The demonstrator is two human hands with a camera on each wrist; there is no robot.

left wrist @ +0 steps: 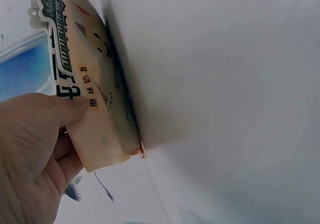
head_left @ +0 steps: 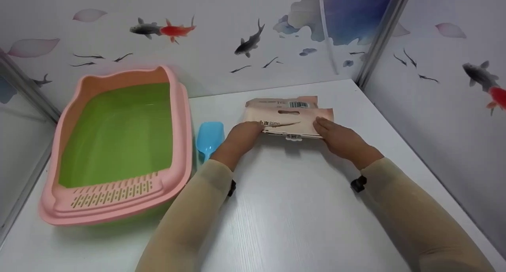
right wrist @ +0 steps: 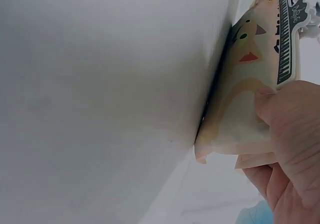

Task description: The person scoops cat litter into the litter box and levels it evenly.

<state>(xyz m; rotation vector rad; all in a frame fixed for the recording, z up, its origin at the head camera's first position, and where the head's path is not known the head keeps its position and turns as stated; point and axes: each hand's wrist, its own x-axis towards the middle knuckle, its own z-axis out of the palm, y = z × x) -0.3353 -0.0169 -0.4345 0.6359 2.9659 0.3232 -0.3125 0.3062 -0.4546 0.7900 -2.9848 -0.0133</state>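
Observation:
A peach-coloured paper-like bag [head_left: 300, 119] with a printed cat face, black characters and a cut-out handle slot stands at the back of the white table, its top folded over. Along the folded edge runs a dark green, white-bordered strip clip [left wrist: 62, 44], whose pale tab sticks out. My left hand [head_left: 246, 135] pinches the bag's left end, thumb on the printed front and fingers behind. At the other end my right hand [head_left: 344, 139] grips the bag the same way, its thumb [right wrist: 267, 101] pressing the front beside the strip.
A pink-rimmed litter box [head_left: 184, 145] with a green inside stands at the left, its slotted ledge facing me. Between it and my left arm lies a blue scoop [head_left: 210, 135], its handle partly hidden. White walls with fish pictures [head_left: 249, 42] close off the back and sides.

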